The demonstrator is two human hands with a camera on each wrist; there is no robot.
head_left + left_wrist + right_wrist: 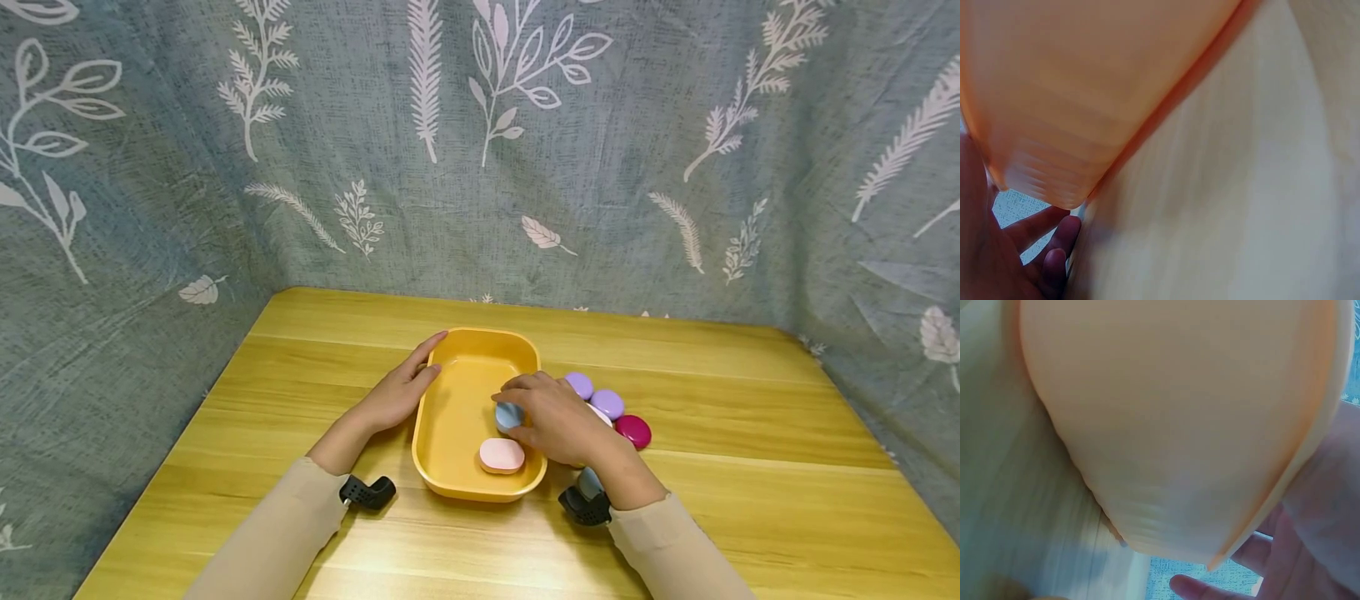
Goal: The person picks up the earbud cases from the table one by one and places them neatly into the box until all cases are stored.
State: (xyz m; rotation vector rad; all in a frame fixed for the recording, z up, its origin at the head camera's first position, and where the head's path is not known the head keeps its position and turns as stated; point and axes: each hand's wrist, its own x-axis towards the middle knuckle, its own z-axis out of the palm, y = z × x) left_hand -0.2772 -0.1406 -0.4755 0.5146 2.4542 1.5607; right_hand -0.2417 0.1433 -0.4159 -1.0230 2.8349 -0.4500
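Note:
A yellow rectangular tray point(457, 487) with rounded corners stands on the table. My left hand point(393, 398) holds its left side, thumb and index fingertip over the rim; the left wrist view shows several fingertips point(1067, 232) at the tray's outer corner. Inside the tray, my right hand point(558, 417) pinches a light blue rounded piece point(507, 416) between thumb and fingers. Just nearer lies a pale pink oval piece point(502, 455) on the tray floor. In the right wrist view the tray wall point(1166, 425) hides the blue piece and part of the hand.
Right of the tray lie two lilac discs point(607, 404), a magenta disc point(633, 431) and a white piece point(602, 413) partly behind my right hand. A grey-blue piece point(590, 483) sits by my right wrist. A patterned curtain point(480, 233) surrounds the wooden table point(720, 517).

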